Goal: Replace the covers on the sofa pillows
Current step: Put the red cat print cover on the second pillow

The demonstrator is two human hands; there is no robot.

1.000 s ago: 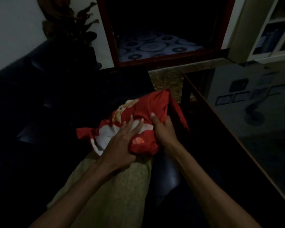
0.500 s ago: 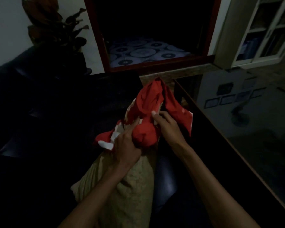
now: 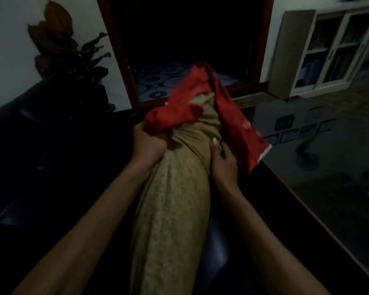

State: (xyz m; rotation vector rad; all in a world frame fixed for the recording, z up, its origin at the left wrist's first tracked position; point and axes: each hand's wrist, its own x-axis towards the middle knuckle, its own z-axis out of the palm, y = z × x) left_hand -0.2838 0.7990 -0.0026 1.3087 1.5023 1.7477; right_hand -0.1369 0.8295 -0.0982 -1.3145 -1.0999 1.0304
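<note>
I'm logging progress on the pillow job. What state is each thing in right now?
Red cover: bunched, over only the pillow's far end.
Pillow: squeezed narrow, mostly bare.
Left hand: shut on the cover's edge.
Right hand: pressed on the pillow beside the cover's loose flap.
Cabinet: doors closed.
</note>
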